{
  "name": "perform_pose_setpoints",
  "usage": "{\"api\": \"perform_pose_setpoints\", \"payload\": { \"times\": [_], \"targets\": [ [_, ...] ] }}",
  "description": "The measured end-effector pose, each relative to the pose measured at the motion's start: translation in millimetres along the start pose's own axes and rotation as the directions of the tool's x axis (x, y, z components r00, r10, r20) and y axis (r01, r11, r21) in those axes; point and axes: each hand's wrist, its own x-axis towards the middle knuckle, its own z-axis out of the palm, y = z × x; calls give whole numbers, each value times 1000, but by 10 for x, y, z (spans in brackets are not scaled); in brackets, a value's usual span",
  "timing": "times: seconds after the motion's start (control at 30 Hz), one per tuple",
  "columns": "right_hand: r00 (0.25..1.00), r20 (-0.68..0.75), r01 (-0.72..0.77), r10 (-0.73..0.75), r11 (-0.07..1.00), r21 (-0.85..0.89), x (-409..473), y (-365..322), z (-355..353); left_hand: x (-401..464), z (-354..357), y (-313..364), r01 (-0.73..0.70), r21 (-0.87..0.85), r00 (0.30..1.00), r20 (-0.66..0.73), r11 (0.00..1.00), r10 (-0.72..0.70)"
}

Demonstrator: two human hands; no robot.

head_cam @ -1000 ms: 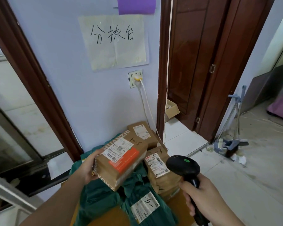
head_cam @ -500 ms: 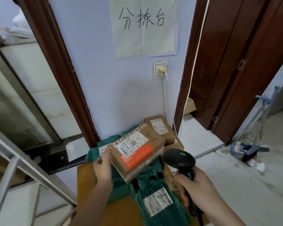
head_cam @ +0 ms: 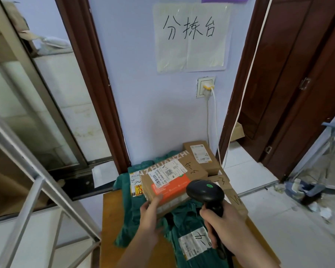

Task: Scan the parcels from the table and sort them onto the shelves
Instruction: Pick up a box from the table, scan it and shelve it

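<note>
Right hand (head_cam: 223, 227) is wrapping tight round the handle of the black scanner (head_cam: 205, 191), whose head is sitting just off the right edge of the box (head_cam: 172, 178), while the left hand (head_cam: 150, 219) is gripping that box by its near left corner, thumb up on top beside the orange patch. The box is hanging label-up over green bags (head_cam: 184, 219) piled on the wooden table (head_cam: 112, 229); behind it more brown parcels (head_cam: 200, 156) are lying against the wall, under a socket (head_cam: 205, 87) and a handwritten paper sign (head_cam: 190, 37).
</note>
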Motion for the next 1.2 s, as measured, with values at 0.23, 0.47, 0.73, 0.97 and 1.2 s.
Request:
{"api": "perform_pose_setpoints", "payload": {
  "times": [0.23, 0.47, 0.73, 0.97, 1.2],
  "targets": [
    [999, -23, -23, 23, 1000, 4, -37, 55, 10, 106, -379, 375, -144, -120, 985, -109, 982, 132],
    [997, -38, -60, 60, 998, -13, -20, 52, 50, 384, -354, 695, -172, -225, 973, -193, 959, 129],
    [998, -7, -56, 57, 998, 17, 79, 18, 126, 323, -163, -60, -8, -273, 998, -64, 962, -10],
    [999, 18, -32, 31, 999, 20, 113, -32, 196, 228, -255, -261, -20, -309, 997, 63, 951, 42],
    [999, 21, 37, -37, 999, 29, 24, -109, 221, 137, -485, -184, -153, -260, 967, 159, 953, 198]
  ]
}}
